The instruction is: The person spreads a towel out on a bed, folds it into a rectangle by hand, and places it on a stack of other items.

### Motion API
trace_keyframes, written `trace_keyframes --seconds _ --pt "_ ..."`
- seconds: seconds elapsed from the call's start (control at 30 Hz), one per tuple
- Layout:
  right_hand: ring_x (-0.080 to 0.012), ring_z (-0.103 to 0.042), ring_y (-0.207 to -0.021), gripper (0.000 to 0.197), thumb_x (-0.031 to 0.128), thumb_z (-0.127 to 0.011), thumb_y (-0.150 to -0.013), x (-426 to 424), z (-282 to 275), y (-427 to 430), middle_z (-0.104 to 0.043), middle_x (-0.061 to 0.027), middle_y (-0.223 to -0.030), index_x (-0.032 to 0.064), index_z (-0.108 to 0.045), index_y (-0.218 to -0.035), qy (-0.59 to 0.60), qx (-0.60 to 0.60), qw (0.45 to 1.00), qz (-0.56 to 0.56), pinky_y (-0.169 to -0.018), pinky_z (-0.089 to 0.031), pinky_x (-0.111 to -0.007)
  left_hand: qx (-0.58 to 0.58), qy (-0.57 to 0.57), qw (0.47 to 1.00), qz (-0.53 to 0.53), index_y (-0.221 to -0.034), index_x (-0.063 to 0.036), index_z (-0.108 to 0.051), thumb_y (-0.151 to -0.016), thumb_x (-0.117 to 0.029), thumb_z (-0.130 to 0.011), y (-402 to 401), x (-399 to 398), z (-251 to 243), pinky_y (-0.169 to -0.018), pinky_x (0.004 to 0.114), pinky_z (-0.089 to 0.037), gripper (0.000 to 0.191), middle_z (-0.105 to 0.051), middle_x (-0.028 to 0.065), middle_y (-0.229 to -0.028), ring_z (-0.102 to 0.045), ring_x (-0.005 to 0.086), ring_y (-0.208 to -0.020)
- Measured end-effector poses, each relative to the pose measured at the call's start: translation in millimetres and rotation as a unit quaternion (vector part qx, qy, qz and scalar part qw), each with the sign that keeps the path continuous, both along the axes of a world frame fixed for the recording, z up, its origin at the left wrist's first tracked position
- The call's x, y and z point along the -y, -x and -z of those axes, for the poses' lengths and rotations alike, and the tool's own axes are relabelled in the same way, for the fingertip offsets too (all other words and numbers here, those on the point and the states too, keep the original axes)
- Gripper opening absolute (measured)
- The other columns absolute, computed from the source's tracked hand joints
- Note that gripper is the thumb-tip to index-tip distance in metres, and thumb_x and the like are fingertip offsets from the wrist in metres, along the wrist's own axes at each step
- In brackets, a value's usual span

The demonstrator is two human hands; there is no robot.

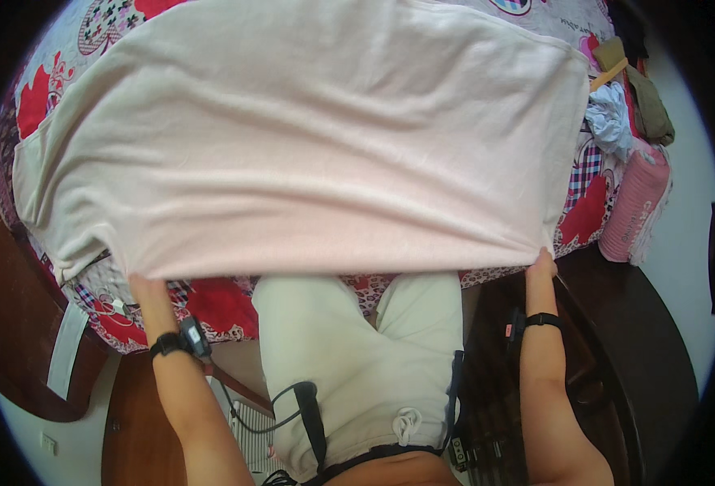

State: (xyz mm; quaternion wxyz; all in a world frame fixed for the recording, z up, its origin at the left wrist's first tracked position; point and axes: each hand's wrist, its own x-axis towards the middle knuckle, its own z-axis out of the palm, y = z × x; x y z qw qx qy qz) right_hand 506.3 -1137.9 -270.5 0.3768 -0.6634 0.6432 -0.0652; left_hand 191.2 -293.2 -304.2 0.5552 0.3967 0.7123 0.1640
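A pale pink fleece blanket (pixel 333 152) is spread over the bed in front of me, with soft folds running across it. My left hand (pixel 148 285) grips its near edge at the left; the fingertips are hidden by the cloth. At the right, my right hand (pixel 541 266) pinches the near corner, and creases fan out from there. Between my hands the edge is pulled nearly straight, just above my thighs. At the far left, the blanket's side hangs in loose folds.
Beneath lies a red-and-white patterned bedspread (pixel 224 304). A rolled pink towel (pixel 634 206), a crumpled light-blue cloth (pixel 609 118) and olive fabric (pixel 649 103) lie along the bed's right side. A white charger with cable (pixel 117 308) rests near my left hand. Dark wooden furniture (pixel 631 316) stands at right.
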Motion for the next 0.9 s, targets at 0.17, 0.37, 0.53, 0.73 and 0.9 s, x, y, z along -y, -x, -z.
trace_keyframes --seconds 0.17,0.37,0.53,0.73,0.9 --pt "-0.0323 -0.063 -0.105 0.044 0.0 -0.067 -0.081 67 49 31 -0.06 -0.0208 -0.121 -0.0151 -0.051 -0.119 -0.012 0.018 1.0 0.0 -0.091 -0.052 -0.044 -0.25 -0.069 0.807 0.531 -0.128 0.0053 -0.052 -0.085 -0.006 -0.047 82 -6 -14 -0.09 0.032 -0.046 0.045 -0.061 0.0204 -0.118 -0.059 0.0251 -0.105" --pt "-0.0344 -0.06 -0.108 0.041 -0.001 -0.058 -0.082 18 61 19 -0.058 -0.0169 -0.119 0.0036 -0.051 -0.123 -0.091 -0.077 0.99 0.076 -0.089 -0.052 -0.055 -0.32 -0.076 0.771 0.545 -0.116 0.0086 -0.059 -0.082 -0.003 -0.046 54 18 -55 -0.073 0.033 -0.046 0.038 -0.061 0.0143 -0.095 -0.053 0.023 -0.077" --pt "-0.0432 -0.049 -0.119 0.064 0.018 -0.064 -0.075 40 50 -42 -0.051 -0.0271 -0.128 -0.0044 -0.044 -0.132 0.307 -0.326 0.873 -0.192 -0.105 -0.039 -0.047 -0.703 -0.085 0.687 0.166 -0.105 -0.0001 -0.067 -0.076 -0.013 -0.062 -81 63 -28 -0.09 0.046 -0.047 0.032 -0.067 0.019 -0.104 -0.062 0.0362 -0.098" --pt "-0.0413 -0.042 -0.126 0.052 0.021 -0.059 -0.084 -39 55 -159 -0.049 -0.0252 -0.13 -0.0016 -0.049 -0.129 0.348 -0.085 0.776 -0.519 -0.107 -0.034 -0.049 -0.279 -0.552 0.573 0.538 -0.117 -0.0007 -0.059 -0.087 -0.012 -0.062 -233 74 -8 -0.096 0.044 -0.042 0.032 -0.06 0.0174 -0.115 -0.055 0.0361 -0.108" --pt "-0.0409 -0.044 -0.125 0.056 0.03 -0.063 -0.085 -27 77 -239 -0.051 -0.0252 -0.13 -0.0014 -0.05 -0.129 0.353 -0.014 0.768 -0.534 -0.106 -0.034 -0.047 0.0 -0.509 0.539 0.671 -0.111 -0.0056 -0.063 -0.086 -0.005 -0.064 -393 165 -22 -0.085 0.039 -0.048 0.026 -0.061 0.0127 -0.113 -0.06 0.031 -0.1"
